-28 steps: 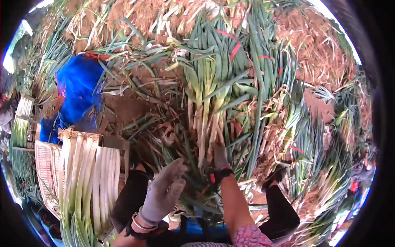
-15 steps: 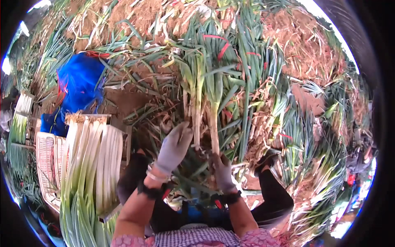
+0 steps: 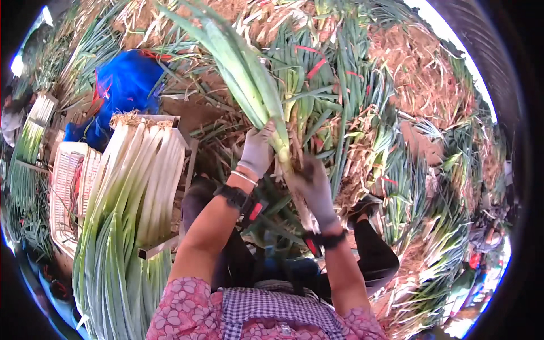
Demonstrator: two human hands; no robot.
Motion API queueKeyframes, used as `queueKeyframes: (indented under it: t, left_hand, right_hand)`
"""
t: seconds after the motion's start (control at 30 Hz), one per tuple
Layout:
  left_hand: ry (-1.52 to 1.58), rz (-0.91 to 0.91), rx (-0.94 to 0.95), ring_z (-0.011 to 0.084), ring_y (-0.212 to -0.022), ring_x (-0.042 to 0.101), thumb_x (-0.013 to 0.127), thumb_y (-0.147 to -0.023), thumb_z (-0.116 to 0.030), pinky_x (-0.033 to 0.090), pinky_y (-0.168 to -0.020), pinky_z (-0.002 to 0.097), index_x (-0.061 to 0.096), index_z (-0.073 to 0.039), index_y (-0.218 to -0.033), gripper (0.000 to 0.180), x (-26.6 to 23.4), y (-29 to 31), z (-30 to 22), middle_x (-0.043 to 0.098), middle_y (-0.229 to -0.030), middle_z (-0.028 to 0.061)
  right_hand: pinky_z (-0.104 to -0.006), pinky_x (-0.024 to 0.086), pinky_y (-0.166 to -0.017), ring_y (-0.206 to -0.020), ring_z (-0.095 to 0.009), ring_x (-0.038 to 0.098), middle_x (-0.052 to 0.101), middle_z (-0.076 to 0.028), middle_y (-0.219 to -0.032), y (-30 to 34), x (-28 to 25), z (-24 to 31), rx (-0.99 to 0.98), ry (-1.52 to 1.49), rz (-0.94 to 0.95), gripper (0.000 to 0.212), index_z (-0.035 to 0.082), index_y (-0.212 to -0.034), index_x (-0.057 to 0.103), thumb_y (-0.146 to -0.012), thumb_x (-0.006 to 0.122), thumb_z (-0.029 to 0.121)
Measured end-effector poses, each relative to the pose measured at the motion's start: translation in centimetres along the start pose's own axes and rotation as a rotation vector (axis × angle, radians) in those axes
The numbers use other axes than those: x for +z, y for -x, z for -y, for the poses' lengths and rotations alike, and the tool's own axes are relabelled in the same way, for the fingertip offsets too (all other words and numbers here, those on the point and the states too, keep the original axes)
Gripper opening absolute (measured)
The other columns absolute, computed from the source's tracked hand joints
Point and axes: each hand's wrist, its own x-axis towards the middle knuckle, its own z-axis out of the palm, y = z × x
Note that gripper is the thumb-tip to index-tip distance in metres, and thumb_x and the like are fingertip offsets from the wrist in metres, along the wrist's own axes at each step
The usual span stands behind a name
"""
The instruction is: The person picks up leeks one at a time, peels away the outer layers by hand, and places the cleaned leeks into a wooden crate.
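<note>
Slanting across the middle is a long leek (image 3: 241, 73), its green leaves up to the far left and its pale stalk down between my hands. My gloved left hand (image 3: 258, 150) is closed around the stalk just below the leaves. Lower down, my gloved right hand (image 3: 317, 190) is closed on the stalk, its soiled fingertips partly hiding it. Just beyond lie more untrimmed leeks (image 3: 292, 82) with red ties among them.
To my left, cleaned leeks (image 3: 136, 175) are stacked in a metal frame (image 3: 158, 247). Beside them are a pale plastic basket (image 3: 69, 181) and a blue mesh bag (image 3: 127, 82). Heaps of leeks with dry roots (image 3: 422, 73) spread across the far side and right.
A leek has been lifted from the bunch and now slants to the far left. My left hand has moved away from me and closed on it; my right hand has shifted slightly right and up.
</note>
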Motion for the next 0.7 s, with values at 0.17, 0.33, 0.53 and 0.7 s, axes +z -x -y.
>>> queueKeyframes:
  t: [0.17, 0.33, 0.53, 0.7]
  left_hand:
    - [-0.253, -0.013, 0.260, 0.0173, -0.083, 0.064, 0.053, -0.098, -0.026, 0.052, -0.070, 0.0298, 0.056, 0.000, -0.113, 0.031, -4.5, -1.7, -1.2, 0.065, -0.093, 0.0074]
    - [-0.037, -0.118, 0.285, 0.0264, -0.083, 0.065, 0.052, -0.098, -0.024, 0.055, -0.075, 0.0379, 0.051, 0.007, -0.118, 0.037, -4.2, -0.7, -8.0, 0.064, -0.099, 0.0179]
    - [0.010, 0.050, 0.311, 0.0258, -0.085, 0.065, 0.049, -0.099, -0.027, 0.055, -0.080, 0.0384, 0.050, 0.008, -0.119, 0.040, -1.2, 0.4, -8.9, 0.064, -0.101, 0.0177]
    - [-0.274, 0.101, 0.271, 0.0199, -0.091, 0.065, 0.046, -0.100, -0.035, 0.053, -0.083, 0.0321, 0.048, 0.007, -0.123, 0.047, -1.8, 1.5, -6.4, 0.064, -0.104, 0.0134]
  right_hand:
    - [-0.0270, 0.043, -0.057, -0.064, -0.012, 0.054, 0.059, -0.005, -0.072, -4.8, 7.7, 4.5, 0.135, -0.387, -0.053, 0.024, -0.003, -0.097, 0.058, -0.076, 0.066, 0.005]
    - [-0.0269, 0.041, -0.052, -0.060, -0.009, 0.051, 0.058, -0.003, -0.069, 1.4, 7.0, -2.5, 0.399, -0.241, 0.012, 0.019, -0.001, -0.087, 0.059, -0.080, 0.069, 0.013]
    - [-0.0353, 0.049, -0.077, -0.086, -0.021, 0.063, 0.067, -0.011, -0.090, 10.5, -4.4, -13.9, 0.639, 0.779, 0.560, 0.065, 0.000, -0.124, 0.057, -0.072, 0.076, 0.034]
    - [-0.0379, 0.048, -0.080, -0.091, -0.028, 0.062, 0.063, -0.016, -0.102, 2.0, 2.3, -1.5, -0.161, 0.102, 0.070, 0.057, 0.001, -0.129, 0.048, -0.079, 0.071, 0.013]
